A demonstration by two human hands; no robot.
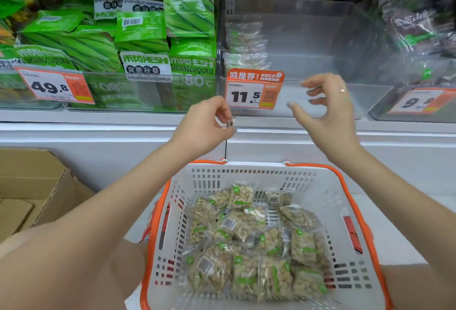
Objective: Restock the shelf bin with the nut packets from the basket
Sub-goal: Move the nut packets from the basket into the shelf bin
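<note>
White slotted plastic basket w/ orange rim (pixel 328 186) sits at 6 o'clock, on a pale flat ledge below the shelf. Inside: clear crinkly nut packets w/ small green labels (pixel 251 240), pale round nuts showing thru the film, a few barcodes facing up. Approx 15–20 packets, loosely heaped; exact count can't be told, they overlap.

Clear rigid plastic shelf bin (pixel 308 45) at 12–1 o'clock, mostly bare, w/ a small stack of the same packets against its left wall, number unclear thru the glare. Orange-and-white price card reading 11.5 (pixel 254 91) hangs on its front edge.

Left hand (pixel 204 124), near centre, fingers pinched narrow on something small and dark at the tips; can't tell what it is. Right hand (pixel 328 109) at 1 o'clock, fingers spread wide and curled, holding nothing, just in front of the bin's front edge. One ring on it.

Glossy green okra snack bags (pixel 145 38) fill the bin at 10–11 o'clock, 49.8 card below. Dark blurred bags at 2 o'clock, a third card w/ 9.x. Three price cards total. White metal shelving; brown corrugated cardboard box (pixel 32 186) at 8–9 o'clock.
</note>
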